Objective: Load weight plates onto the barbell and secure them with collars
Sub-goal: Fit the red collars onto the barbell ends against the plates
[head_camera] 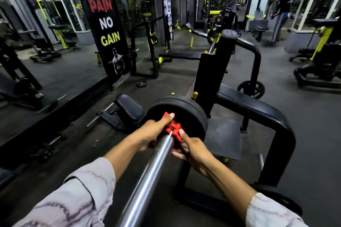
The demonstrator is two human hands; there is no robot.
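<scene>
Barbell [147, 177]: polished chrome sleeve, round, smooth, bright streak reflections; runs from bottom centre of frame up to the plates.
Plates [181, 114]: matte black rubber discs, thick rounded rims; look like two stacked flush, seated at far end of sleeve.
Collar [172, 128]: red plastic clamp, angular w/ jutting tabs; on the sleeve, touching outer plate face.
Left hand [153, 132]: wrapped on collar's left side, thumb lying across top tab, fingers curled under, hidden.
Right hand [191, 148]: pinching collar's right side, thumb pressed on red tab, fingers curled below the sleeve.
Sleeves: pale marbled fabric on both forearms, cuffs pushed back.
Rack [208, 72]: black steel upright w/ yellow hook, just behind plates; curved black tube frame [258, 114] right of plates.
Room: dark rubber floor open left of plates up to a padded seat [129, 108]; small loose plate [141, 84] on floor beyond. Right of plates tight, frame tube close by.
Bg: "NO PAIN NO GAIN" banner [105, 22] far left of rack.
</scene>
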